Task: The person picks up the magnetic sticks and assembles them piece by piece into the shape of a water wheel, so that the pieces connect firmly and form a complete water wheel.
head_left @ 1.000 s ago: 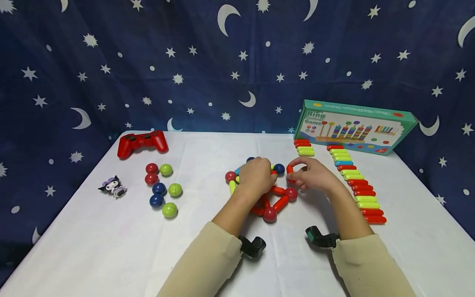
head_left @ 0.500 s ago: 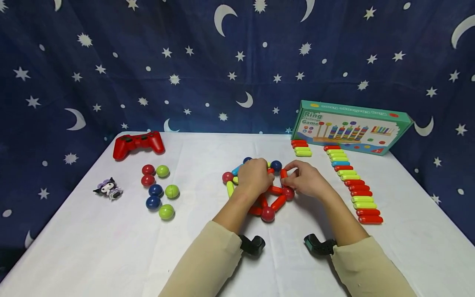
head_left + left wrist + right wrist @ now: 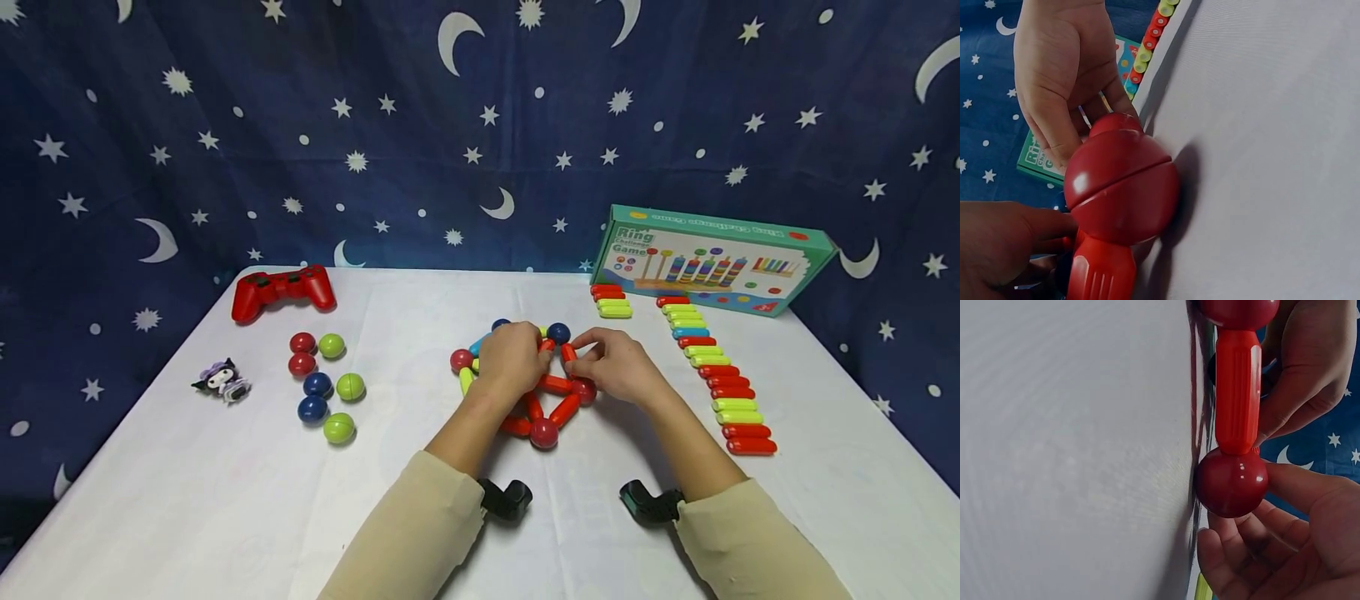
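Observation:
On the table, an assembly of balls and rods stands between the hands. My right hand (image 3: 617, 365) pinches a red rod (image 3: 569, 354) between thumb and index finger. One end of this rod reaches toward a blue ball (image 3: 558, 334), the other toward a red ball (image 3: 583, 392). My left hand (image 3: 513, 360) curls over the middle of the assembly, its fingers on another red rod (image 3: 548, 344). A red ball (image 3: 543, 433) joins several red rods at the near corner; in the left wrist view a red ball (image 3: 1122, 187) fills the middle. My left palm hides part of the assembly.
Left of the assembly lie loose red, blue and green balls (image 3: 350, 387), a small figurine (image 3: 222, 381) and a red game controller (image 3: 283, 292). To the right runs a row of loose rods (image 3: 731, 392), with a green game box (image 3: 716, 260) behind.
My right hand has moved left, bringing its red rod from beside the assembly into the span between the blue ball and the red ball. The left hand stays about where it was.

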`<state>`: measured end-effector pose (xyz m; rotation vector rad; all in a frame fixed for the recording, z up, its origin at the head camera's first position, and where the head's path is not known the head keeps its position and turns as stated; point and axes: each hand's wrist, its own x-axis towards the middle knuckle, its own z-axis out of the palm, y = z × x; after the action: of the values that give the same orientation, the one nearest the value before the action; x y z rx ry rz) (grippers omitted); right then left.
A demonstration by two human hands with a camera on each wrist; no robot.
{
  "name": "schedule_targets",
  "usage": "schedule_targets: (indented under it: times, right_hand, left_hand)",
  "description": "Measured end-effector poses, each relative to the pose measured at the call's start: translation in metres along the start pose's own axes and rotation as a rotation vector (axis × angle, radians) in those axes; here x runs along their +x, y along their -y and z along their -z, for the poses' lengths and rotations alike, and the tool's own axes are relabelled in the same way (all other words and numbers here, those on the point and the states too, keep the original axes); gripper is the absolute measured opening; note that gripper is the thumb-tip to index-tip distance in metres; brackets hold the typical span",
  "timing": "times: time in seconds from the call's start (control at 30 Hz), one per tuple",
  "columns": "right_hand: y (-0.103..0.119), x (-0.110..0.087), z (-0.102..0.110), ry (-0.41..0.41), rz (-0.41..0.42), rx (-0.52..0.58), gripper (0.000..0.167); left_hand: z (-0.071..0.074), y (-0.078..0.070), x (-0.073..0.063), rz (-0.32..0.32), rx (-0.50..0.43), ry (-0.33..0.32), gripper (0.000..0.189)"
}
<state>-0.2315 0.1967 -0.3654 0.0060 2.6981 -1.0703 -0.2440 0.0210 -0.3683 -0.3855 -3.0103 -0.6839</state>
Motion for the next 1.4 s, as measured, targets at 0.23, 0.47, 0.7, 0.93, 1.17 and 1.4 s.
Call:
schedule_targets:
  times: [0.23, 0.47, 0.7, 0.93, 1.17, 1.4]
  right_hand:
    - [-0.001, 0.000, 0.000, 0.000, 0.009, 0.010, 0.048]
    - [-0.001, 0.000, 0.000, 0.005, -0.008, 0.019, 0.048]
    - [-0.003, 0.000, -0.001, 0.003, -0.030, 0.030, 0.046]
    - [-0.005, 0.003, -0.005, -0.006, -0.037, 0.031, 0.042]
    - [-0.004, 0.005, -0.006, -0.019, -0.032, -0.015, 0.040]
    - [0.002, -0.010, 0.001, 0.003, -0.034, -0.140, 0.048]
  left_hand:
    - [0.000, -0.001, -0.001, 0.011, -0.009, 0.023, 0.022]
    - [0.000, -0.002, 0.000, 0.000, 0.022, 0.011, 0.023]
    - [-0.001, -0.005, -0.001, -0.011, 0.060, 0.035, 0.025]
    - [0.000, -0.007, -0.001, -0.025, 0.135, 0.060, 0.023]
    - [-0.001, -0.006, -0.001, -0.024, 0.136, 0.075, 0.022]
    - [0.023, 0.010, -0.006, -0.060, -0.010, 0.023, 0.024]
